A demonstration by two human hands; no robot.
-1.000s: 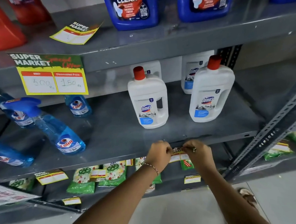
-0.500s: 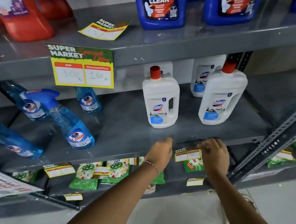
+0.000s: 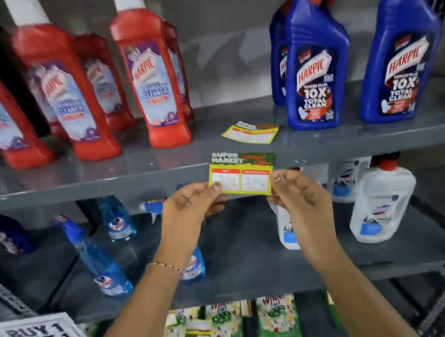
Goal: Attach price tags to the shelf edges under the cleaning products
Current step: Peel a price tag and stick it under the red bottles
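At the centre of the frame my left hand [image 3: 189,207] and my right hand [image 3: 298,198] pinch the lower corners of a price tag [image 3: 241,173] at the grey shelf edge [image 3: 80,187]. Another tag [image 3: 250,133] lies flat above, between red bottles [image 3: 148,77] and blue bottles [image 3: 312,65].

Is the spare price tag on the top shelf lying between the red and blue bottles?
Yes: the loose price tag lies flat on the top shelf, in the gap between the red bottles and the blue bottles.

Yellow-green price tag [image 3: 242,173] upright against upper shelf edge [image 3: 80,187], pinched at both lower corners. Second tag [image 3: 250,133] lies flat on shelf, btwn red & blue bottles.
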